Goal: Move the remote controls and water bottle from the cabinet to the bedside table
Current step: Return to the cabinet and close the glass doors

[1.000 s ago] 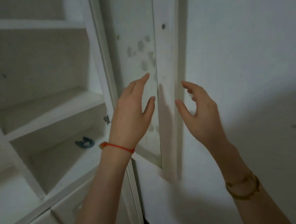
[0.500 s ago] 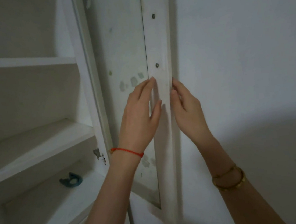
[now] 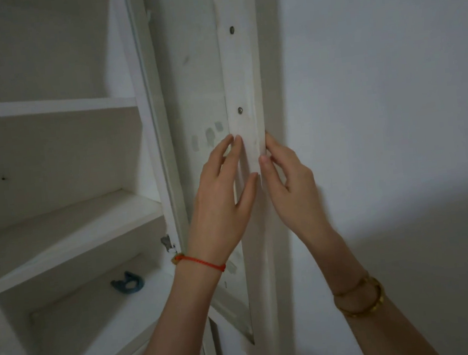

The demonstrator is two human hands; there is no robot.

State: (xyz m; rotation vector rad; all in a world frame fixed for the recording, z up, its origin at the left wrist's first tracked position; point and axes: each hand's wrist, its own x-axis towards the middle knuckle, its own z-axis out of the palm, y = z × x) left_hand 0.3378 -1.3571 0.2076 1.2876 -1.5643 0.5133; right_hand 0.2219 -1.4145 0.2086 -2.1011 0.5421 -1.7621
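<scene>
White painted wood fills the centre of the frame: the open cabinet door [image 3: 243,95] stands on edge, and both hands are at its vertical frame. The left hand [image 3: 220,204] lies flat with fingers spread on the inner side, and the right hand [image 3: 291,183] pinches the outer edge between thumb and fingers. At lower left, a small blue object [image 3: 128,284] lies on a cabinet shelf [image 3: 68,232]; remote controls and water bottle are not visible.
</scene>
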